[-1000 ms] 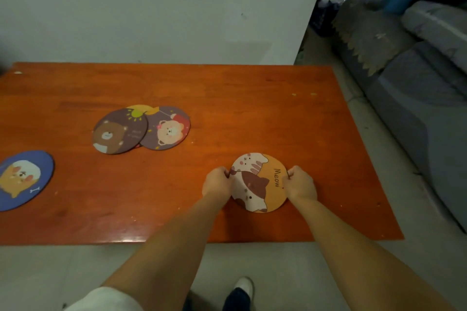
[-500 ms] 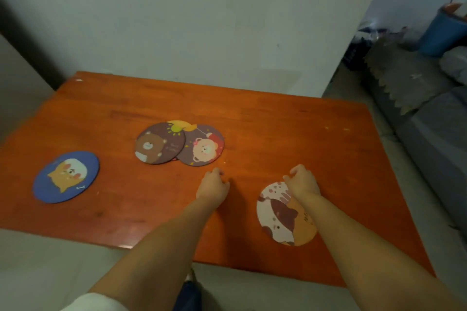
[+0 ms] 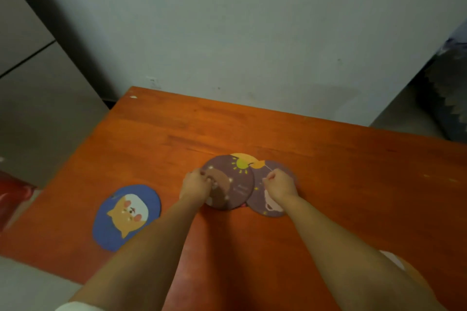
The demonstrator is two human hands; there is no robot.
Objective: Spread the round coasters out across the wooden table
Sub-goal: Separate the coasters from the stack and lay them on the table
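1. While the right forearm is covering most of it, a cat coaster (image 3: pixel 394 260) is lying at the wooden table's (image 3: pixel 328 159) near edge.
2. Leftward, a blue dog coaster (image 3: pixel 126 214) is lying alone.
3. Farther in, the left hand (image 3: pixel 195 187) is curling onto the brown bear coaster (image 3: pixel 232 184), and the right hand (image 3: pixel 279 185) onto the overlapped purple coaster (image 3: pixel 265 207); whether either is clamped, I cannot tell.
4. Behind them, a yellow coaster (image 3: pixel 243 158) is peeking out.

Pale wall (image 3: pixel 252 33) behind, grey cabinet (image 3: pixel 38 108) at left.

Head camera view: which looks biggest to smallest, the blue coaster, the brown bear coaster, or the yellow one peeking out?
1. Blue coaster, though it lies nearer the camera.
2. Brown bear coaster, partly under the left hand.
3. Yellow coaster, mostly hidden.
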